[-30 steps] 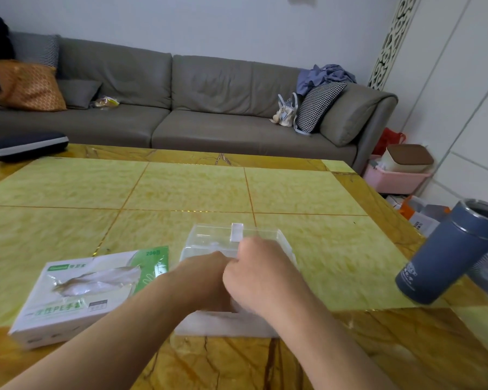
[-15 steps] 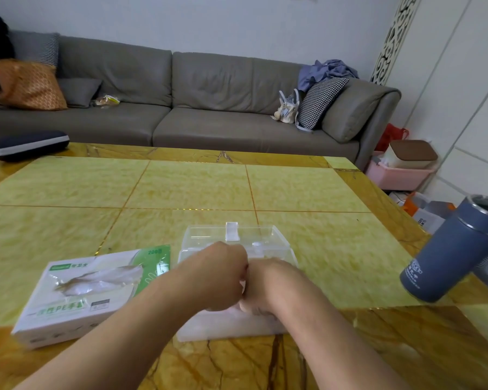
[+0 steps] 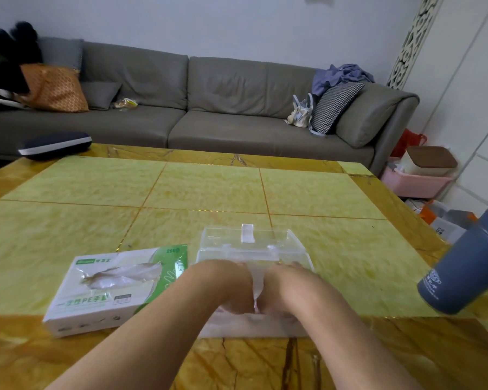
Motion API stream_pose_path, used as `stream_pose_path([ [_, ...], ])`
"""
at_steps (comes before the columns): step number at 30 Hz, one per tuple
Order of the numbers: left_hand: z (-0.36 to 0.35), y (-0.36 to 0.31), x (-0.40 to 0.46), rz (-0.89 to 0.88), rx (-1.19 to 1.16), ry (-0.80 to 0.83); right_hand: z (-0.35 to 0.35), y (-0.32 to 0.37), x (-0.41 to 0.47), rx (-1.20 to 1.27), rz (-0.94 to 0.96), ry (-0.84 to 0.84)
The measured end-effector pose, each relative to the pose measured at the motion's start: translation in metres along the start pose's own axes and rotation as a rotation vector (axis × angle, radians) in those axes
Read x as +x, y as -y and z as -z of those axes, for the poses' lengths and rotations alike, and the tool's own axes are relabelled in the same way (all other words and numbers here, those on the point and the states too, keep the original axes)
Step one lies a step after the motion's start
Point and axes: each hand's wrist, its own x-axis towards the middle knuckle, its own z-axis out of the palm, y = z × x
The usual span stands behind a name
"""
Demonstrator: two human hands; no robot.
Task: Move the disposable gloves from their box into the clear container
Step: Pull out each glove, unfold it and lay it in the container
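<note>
Gloves (image 3: 258, 288), a thin clear wad, sit inside the clear container (image 3: 251, 243), between the left hand (image 3: 231, 288) and right hand (image 3: 286, 291) pressing down there. Finger positions cannot be told. Glove box (image 3: 116, 288) lies at nine o'clock of the container.

Glove box (image 3: 116, 288) left of container (image 3: 251, 243)

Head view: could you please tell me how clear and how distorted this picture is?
Head view: soft, even indoor light with no hard shadows. Wide-angle bending tilts the blue tumbler at the right edge. The glove box print is slightly soft. The clear container shows faint glare, and both hands hide its inside.
</note>
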Motion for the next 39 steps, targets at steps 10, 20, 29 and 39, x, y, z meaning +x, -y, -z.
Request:
stream_pose_path([
  [10,-0.013,0.027,-0.042,-0.154,-0.282,-0.560,-0.001,-0.001,-0.017,0.070,-0.027,-0.392],
  [20,-0.042,0.162,-0.064,0.224,-0.351,-0.781,-0.019,0.053,-0.058,0.050,0.462,-0.778],
  [29,-0.059,0.173,-0.041,0.274,-0.320,-0.717,-0.085,0.116,-0.038,-0.303,0.668,-0.590],
  [39,-0.054,0.164,-0.034,0.284,-0.262,-0.759,-0.107,0.126,-0.017,-0.175,0.630,-0.708],
])
